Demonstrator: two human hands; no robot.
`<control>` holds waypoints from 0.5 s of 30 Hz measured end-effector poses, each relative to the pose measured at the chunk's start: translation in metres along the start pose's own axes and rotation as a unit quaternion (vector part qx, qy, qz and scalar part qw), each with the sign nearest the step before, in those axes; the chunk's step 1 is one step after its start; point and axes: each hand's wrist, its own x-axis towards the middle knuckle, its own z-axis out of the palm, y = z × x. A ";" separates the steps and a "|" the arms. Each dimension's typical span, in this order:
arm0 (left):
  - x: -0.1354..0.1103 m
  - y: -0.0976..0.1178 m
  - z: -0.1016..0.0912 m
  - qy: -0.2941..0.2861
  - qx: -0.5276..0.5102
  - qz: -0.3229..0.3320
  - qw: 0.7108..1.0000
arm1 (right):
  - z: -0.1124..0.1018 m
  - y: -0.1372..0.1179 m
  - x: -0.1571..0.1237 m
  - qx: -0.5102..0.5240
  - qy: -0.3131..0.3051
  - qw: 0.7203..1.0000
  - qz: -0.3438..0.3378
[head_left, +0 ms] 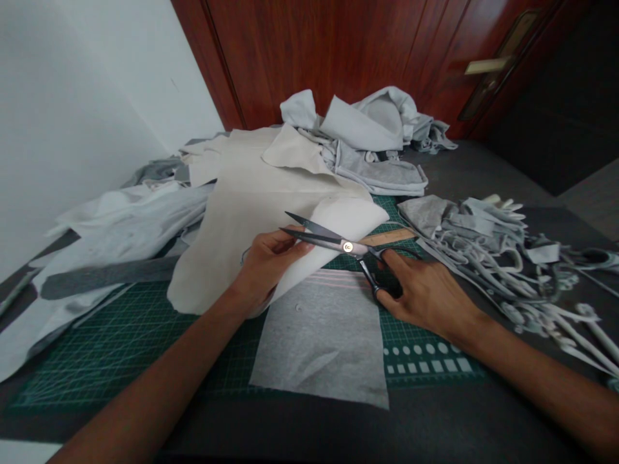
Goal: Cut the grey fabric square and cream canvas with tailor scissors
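We look down on two bare hands at work above a dark desk (217,428), the left hand (265,261) closed in a pinch on a broad sheet of cream cloth (251,193), the right hand (420,293) with its fingers and thumb through the looped handles of a pair of dark, long-bladed metal scissors (347,247). The sheet lies ahead of the hands, its length running away from us over a green gridded cutting mat (120,335), its near right part turned over in a pale fold (351,216) between the two. We see the scissors' long axis cross that fold from right to left, tips angled slightly away from us, the pivot nearer the right hand and the points just beside the left hand's fingers. The blades stand a little apart; we cannot tell whether cloth sits between them, or whether the lower blade touches those fingers. The left hand is the closer to the cloth. On our side of the fold, a flat grey fabric panel (324,348) lies in neither hand.
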 end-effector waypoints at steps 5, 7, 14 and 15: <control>0.000 0.000 0.000 0.001 0.017 0.002 1.000 | 0.000 0.000 0.000 0.005 -0.013 1.000 0.003; -0.001 0.001 0.000 -0.001 0.013 -0.002 1.000 | -0.001 0.000 0.000 0.003 -0.011 1.000 0.001; -0.001 0.002 0.002 0.008 0.008 -0.002 1.000 | -0.004 -0.002 0.001 0.008 -0.018 1.000 -0.002; -0.001 0.002 0.002 0.010 0.008 -0.002 1.000 | -0.004 -0.002 0.001 0.009 -0.019 1.000 -0.002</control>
